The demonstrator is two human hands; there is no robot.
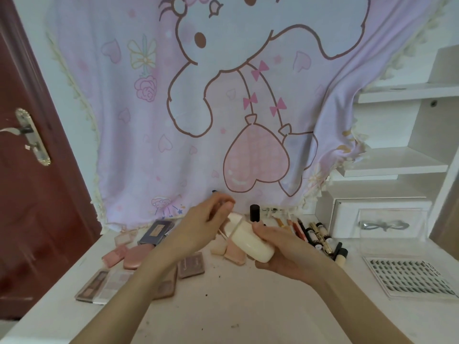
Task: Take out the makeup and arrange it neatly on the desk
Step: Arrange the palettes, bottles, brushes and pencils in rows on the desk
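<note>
My right hand point(280, 252) grips a cream-white round container point(250, 240) above the desk point(236, 306), its clear lid end tilted up to the left. My left hand point(201, 227) is at that lid end, fingers curled and blurred; whether it holds anything I cannot tell. Flat pink and mauve palettes point(191, 265) and compacts point(135, 256) lie spread on the left. Pink sponges point(234, 254) lie under the container. A black-capped bottle point(254, 213) stands behind. Pencils and tubes point(320, 238) lie in a row on the right.
A sheet of false lashes point(407, 275) lies at the right. A clear box point(387, 225) stands before a white drawer unit with shelves point(397, 165). A pink cartoon cloth point(198, 108) hangs behind the desk. A dark red door point(29, 194) is at the left.
</note>
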